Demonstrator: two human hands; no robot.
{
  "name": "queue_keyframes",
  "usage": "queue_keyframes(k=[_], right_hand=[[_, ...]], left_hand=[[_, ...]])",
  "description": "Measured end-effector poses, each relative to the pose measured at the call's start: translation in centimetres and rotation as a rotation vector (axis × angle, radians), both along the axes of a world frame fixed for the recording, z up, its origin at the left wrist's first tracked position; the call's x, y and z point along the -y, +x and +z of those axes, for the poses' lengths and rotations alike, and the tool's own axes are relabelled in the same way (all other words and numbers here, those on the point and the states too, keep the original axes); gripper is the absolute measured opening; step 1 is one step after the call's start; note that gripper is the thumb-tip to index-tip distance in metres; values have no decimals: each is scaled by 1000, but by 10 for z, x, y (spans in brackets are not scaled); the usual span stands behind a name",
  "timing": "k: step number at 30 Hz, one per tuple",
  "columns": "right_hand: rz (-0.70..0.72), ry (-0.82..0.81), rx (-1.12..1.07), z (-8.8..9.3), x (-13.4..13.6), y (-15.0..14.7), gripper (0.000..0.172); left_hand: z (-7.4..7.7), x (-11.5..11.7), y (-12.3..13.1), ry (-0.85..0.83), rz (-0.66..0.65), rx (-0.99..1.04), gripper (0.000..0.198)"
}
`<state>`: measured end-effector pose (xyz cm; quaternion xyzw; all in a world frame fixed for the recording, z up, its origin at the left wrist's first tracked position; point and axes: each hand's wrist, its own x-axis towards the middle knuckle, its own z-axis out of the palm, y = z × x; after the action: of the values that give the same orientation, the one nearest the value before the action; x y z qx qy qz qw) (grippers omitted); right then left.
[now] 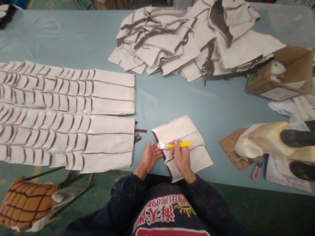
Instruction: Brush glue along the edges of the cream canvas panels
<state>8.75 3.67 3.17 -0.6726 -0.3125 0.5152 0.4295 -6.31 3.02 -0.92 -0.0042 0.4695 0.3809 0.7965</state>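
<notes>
A cream sewn panel [176,129] with dark seams and a brown left edge lies at an angle in front of me. My right hand [180,159] is closed around a paintbrush [183,144] with a yellow handle. Its white-coated bristles rest on or just over the panel's brown edge. Palm up, my left hand [150,157] has its fingers stretched out at that same edge, close to the brush tip. Whether those fingertips lie under the edge, I cannot tell.
Rows of overlapping cream panels [110,126] cover the table's left. At the back lies a heap of similar pieces [169,42]. To the right are a cardboard box [278,78], a glue-stained plastic container [265,137] on a brown board, and pink snips [256,171]. A stool [29,203] stands lower left.
</notes>
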Motion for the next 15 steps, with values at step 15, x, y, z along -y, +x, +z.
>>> queue_keyframes(k=[15], right_hand=[[-77,103,20,5,-42,10,56]], left_hand=[[-10,-30,-1,73,10,-384,32]])
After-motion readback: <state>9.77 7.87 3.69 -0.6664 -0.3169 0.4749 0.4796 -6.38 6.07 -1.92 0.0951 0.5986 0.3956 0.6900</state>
